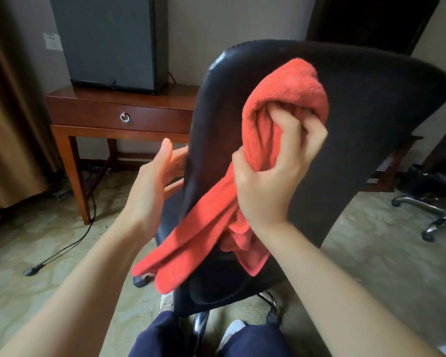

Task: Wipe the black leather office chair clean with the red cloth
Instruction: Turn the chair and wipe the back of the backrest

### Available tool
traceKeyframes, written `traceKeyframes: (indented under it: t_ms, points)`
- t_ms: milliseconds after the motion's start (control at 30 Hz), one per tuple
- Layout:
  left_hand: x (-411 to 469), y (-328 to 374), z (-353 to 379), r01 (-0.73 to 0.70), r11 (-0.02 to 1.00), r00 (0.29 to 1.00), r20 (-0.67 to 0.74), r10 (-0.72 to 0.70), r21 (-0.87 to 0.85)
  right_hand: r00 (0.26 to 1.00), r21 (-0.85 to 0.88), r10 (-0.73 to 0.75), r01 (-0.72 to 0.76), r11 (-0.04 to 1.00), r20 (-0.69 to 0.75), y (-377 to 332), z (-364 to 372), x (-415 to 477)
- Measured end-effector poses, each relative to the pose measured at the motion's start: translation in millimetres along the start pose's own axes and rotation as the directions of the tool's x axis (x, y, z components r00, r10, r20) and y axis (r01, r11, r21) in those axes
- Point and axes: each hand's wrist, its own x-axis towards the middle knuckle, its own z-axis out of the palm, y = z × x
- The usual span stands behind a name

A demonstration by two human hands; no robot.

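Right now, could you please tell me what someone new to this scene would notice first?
The red cloth, bunched in the right hand, stands out against the black chair backrest in the middle of the view. The left hand lies open at the backrest's left edge, and behind it, upper left, a dark cabinet sits on a wooden side table.

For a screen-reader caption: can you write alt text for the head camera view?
A right hand grips a bunched red cloth against the back of a black office chair, while the open left hand rests at its edge. A wooden side table stands behind.
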Motion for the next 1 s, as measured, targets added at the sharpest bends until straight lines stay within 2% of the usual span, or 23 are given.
traceKeyframes:
  t_ms: [67,133,267,367,467,600,633,667,700,800,867,933,1000]
  points:
    - [-1.1,-0.1,1.7,0.012,1.000,1.000,0.014,-0.013,0.015,0.986,-0.058,-0.110,0.118,0.991,0.124,7.5,-2.2,-10.4]
    - [-2.0,1.3,2.5,0.015,0.999,0.999,0.032,-0.016,0.038,0.939,-0.108,-0.231,0.265,0.958,0.256,18.0,-6.2,-20.3]
    - [-8.4,4.9,6.6,-0.040,0.997,0.994,0.103,0.033,0.068,0.759,-0.055,-0.407,0.501,0.864,0.509,45.0,-19.6,-38.9]
    - [-13.3,3.7,11.8,-0.132,0.989,0.990,0.053,0.129,0.067,0.655,0.002,-0.388,0.508,0.861,0.649,57.8,-32.8,-48.1]
    - [-15.6,2.1,18.9,-0.196,0.979,0.981,0.005,0.196,0.065,0.551,0.007,-0.303,0.474,0.880,0.778,63.2,-45.4,-51.6]
    - [-17.3,-3.6,21.9,-0.210,0.975,0.975,-0.050,0.214,0.075,0.333,-0.006,-0.177,0.482,0.876,0.926,75.3,-71.1,-57.6]
    - [-18.3,-4.6,21.6,-0.207,0.975,0.976,-0.055,0.211,0.079,0.310,-0.019,-0.151,0.483,0.875,0.939,79.9,-79.6,-59.6]
    - [-18.8,-5.8,21.1,-0.198,0.977,0.978,-0.053,0.202,0.082,0.326,-0.042,-0.130,0.470,0.882,0.936,84.1,-87.6,-61.0]
    - [-19.3,-6.1,20.9,-0.184,0.979,0.980,-0.052,0.190,0.089,0.382,-0.071,-0.113,0.437,0.897,0.917,86.7,-95.3,-61.6]
    - [-19.0,-7.3,20.2,-0.112,0.992,0.992,-0.057,0.115,0.052,0.640,-0.120,-0.104,0.298,0.947,0.762,74.9,-107.0,-52.4]
    - [-18.0,-8.5,21.2,-0.070,0.997,0.995,-0.065,0.069,-0.013,0.771,-0.111,-0.169,0.297,0.949,0.614,54.5,-102.7,-35.2]
    - [-17.0,-12.8,22.2,-0.057,0.997,0.995,-0.085,0.053,-0.048,0.853,-0.102,-0.250,0.330,0.938,0.458,31.5,-89.5,-12.1]
    - [-15.8,-17.1,22.2,-0.035,0.995,0.996,-0.089,0.027,-0.089,0.896,-0.108,-0.283,0.337,0.935,0.343,9.7,-70.2,9.7]
